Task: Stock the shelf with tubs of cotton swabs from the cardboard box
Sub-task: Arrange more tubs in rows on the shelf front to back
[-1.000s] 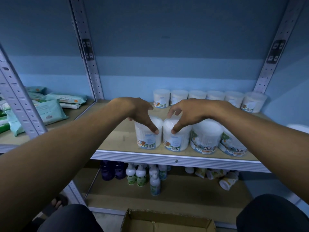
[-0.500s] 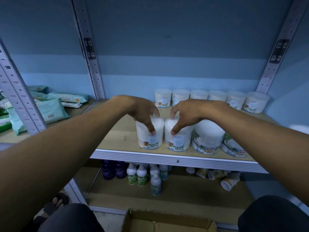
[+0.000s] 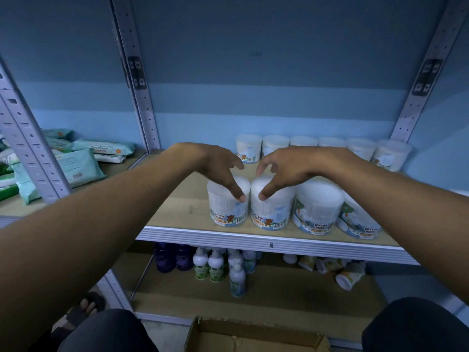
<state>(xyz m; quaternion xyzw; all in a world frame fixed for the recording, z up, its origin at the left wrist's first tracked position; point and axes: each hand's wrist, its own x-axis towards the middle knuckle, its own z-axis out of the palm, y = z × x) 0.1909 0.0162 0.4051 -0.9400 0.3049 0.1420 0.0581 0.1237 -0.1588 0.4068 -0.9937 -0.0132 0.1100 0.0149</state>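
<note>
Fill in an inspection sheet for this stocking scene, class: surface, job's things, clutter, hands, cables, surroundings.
Surface: shelf, wooden board, metal front edge.
Job's things: four front tubs upright at the edge; six back tubs along the wall; box open below.
Clutter: wipes on the neighbouring shelf.
Hands: left hand and right hand, each curled over a front tub, thumb on its side.
Cables: nothing seen.
Surroundings: bottles and tipped cups on the lower shelf; blue wall.

White tubs with blue-orange labels, brown bear print. Tan shelf, grey rail. Blue wall, paler band. Teal wipe packs. Purple bottles. Brown box.
</note>
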